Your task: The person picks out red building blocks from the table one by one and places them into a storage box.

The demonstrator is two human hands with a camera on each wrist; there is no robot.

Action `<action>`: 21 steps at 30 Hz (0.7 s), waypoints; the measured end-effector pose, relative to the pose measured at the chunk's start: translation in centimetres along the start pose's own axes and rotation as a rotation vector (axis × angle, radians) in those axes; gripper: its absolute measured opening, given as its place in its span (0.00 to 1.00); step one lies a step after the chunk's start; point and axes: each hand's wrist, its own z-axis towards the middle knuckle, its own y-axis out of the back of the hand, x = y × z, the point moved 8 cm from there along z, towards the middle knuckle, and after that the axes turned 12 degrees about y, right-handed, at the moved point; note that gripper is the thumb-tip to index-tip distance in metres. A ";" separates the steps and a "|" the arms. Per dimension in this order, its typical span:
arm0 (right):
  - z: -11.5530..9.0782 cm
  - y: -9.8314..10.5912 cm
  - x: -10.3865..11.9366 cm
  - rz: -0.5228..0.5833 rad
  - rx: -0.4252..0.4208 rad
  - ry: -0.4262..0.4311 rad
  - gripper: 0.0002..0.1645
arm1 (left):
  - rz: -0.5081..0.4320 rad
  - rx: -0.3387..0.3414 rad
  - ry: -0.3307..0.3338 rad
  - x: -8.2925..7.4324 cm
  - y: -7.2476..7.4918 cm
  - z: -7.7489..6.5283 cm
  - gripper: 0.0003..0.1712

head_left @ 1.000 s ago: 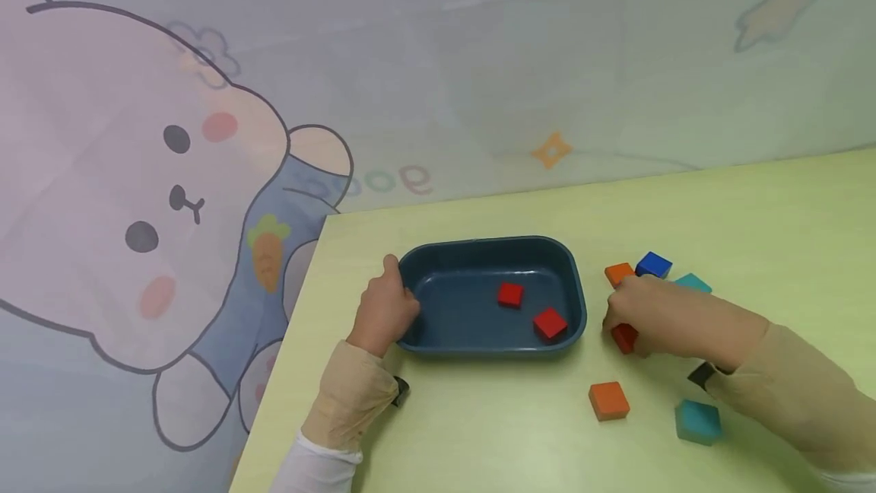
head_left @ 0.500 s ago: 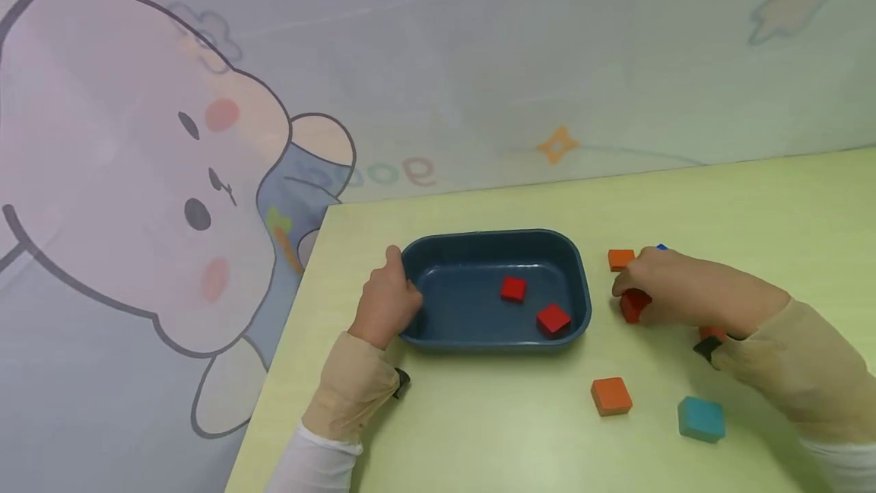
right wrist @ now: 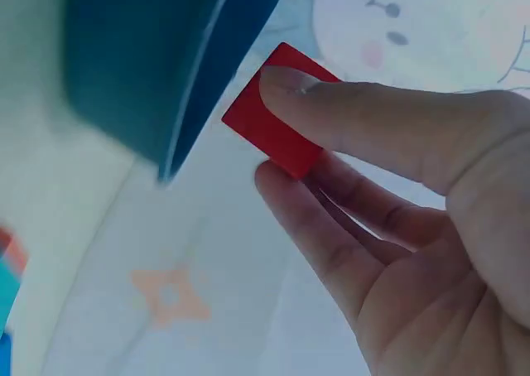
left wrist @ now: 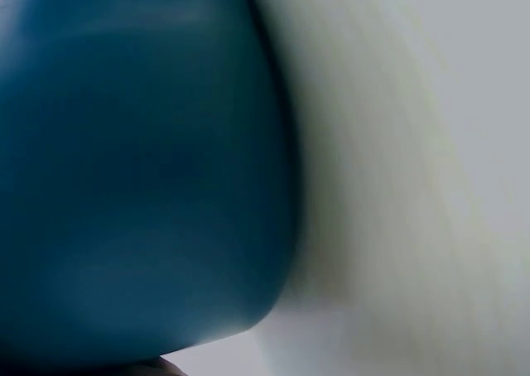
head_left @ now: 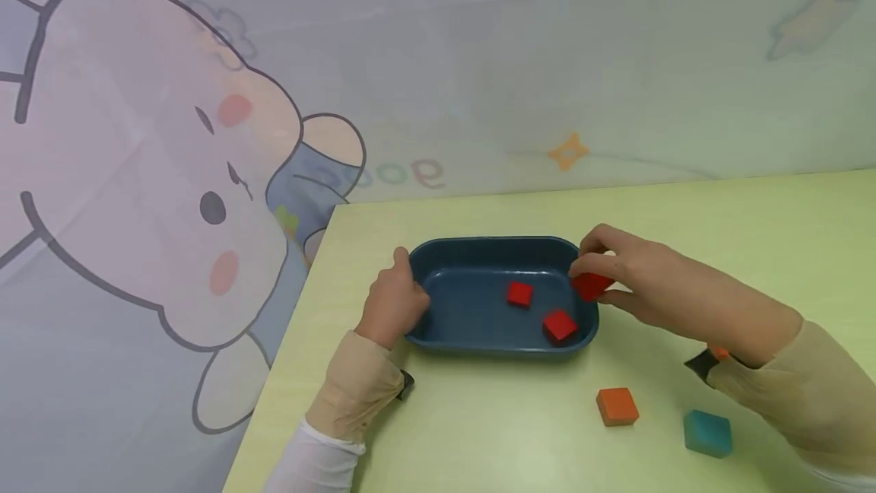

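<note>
A dark blue tray (head_left: 472, 348) with rounded corners stands on the table, two red blocks (head_left: 519, 294) lying on its floor. My left hand (head_left: 393, 303) grips the tray's left end, fingers over the rim and inside it. At the opposite end, my right hand (head_left: 633, 272) pinches another red block (head_left: 591, 285) between thumb and fingers, over the tray's right rim. In the right wrist view the pinched red block (right wrist: 286, 111) shows under the thumb, beside the tray wall (right wrist: 132, 69). Only the tray's blurred outer side (left wrist: 149, 169) fills the left wrist view.
On the near right of the table (head_left: 493, 432) lie an orange block (head_left: 617, 406) and a teal block (head_left: 708, 433). Part of another orange block (head_left: 718, 351) peeks out by the right wrist. Behind the table hangs a printed cloth (head_left: 479, 97) with a cartoon bear.
My right hand has lifted the red block from the table and carried it left to the tray's right rim. The left hand keeps its grip on the tray.
</note>
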 end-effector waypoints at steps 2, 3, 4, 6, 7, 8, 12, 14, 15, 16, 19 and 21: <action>1.0 -0.3 0.7 -0.009 -0.018 0.051 0.26 | -0.002 0.002 0.006 0.1 -0.1 0.0 0.22; 1.5 -0.6 1.0 -0.007 -0.020 0.073 0.25 | -0.004 0.000 0.009 0.2 0.0 0.0 0.21; 2.0 -0.8 1.2 -0.003 -0.020 0.089 0.25 | -0.005 -0.003 0.008 0.1 -0.1 0.0 0.21; 3.0 -1.4 1.8 0.002 -0.019 0.124 0.24 | -0.006 0.000 0.009 0.1 -0.2 0.0 0.20; 3.4 -1.7 2.0 0.004 -0.016 0.138 0.24 | -0.007 0.002 0.009 0.1 -0.2 -0.1 0.19; 3.9 -1.9 2.3 0.010 -0.018 0.151 0.25 | -0.007 0.006 0.009 0.0 -0.3 -0.2 0.18; 4.9 -2.4 3.0 -0.019 -0.014 0.161 0.34 | -0.007 0.016 0.012 -0.3 -0.4 -0.5 0.17; 4.9 -2.3 3.0 -0.035 -0.001 0.140 0.35 | -0.006 0.012 0.008 -0.4 -0.2 -0.5 0.18; 4.7 -2.2 2.9 -0.039 0.011 0.127 0.34 | -0.005 0.007 0.007 -0.5 -0.1 -0.5 0.18; 4.5 -2.1 2.8 -0.042 0.020 0.114 0.32 | -0.005 0.002 0.006 -0.5 0.1 -0.5 0.18; 3.9 -1.7 2.2 -0.046 0.048 0.073 0.26 | -0.011 -0.003 0.007 -0.5 0.4 -0.5 0.20; 3.6 -1.5 1.9 -0.055 0.065 0.051 0.23 | -0.014 0.000 0.010 -0.4 0.6 -0.5 0.20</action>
